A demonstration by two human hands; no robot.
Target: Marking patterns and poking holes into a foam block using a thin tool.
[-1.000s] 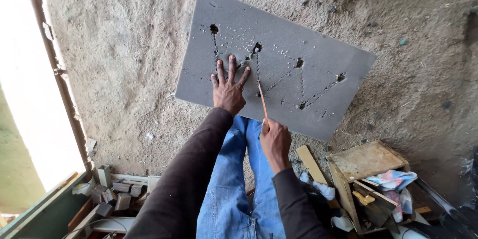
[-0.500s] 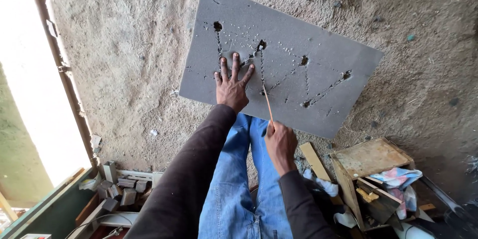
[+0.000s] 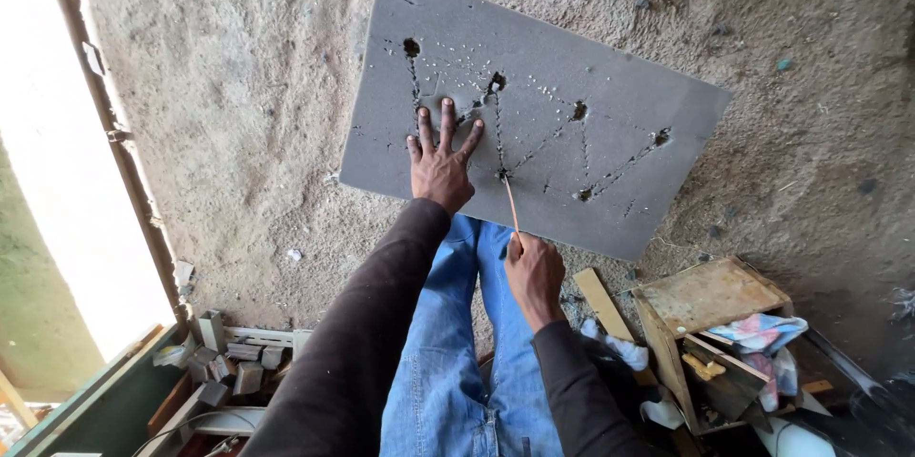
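Here my left hand (image 3: 440,169) presses flat, fingers spread, on the grey board (image 3: 610,85); beside it, my right hand (image 3: 534,271) pinches a thin stick (image 3: 510,203), tip touching the board.

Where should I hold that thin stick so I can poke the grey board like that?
Probably hold the thin stick at its near end, coming from below, as the right hand does. Its far tip touches the grey board, so that end must stay free.
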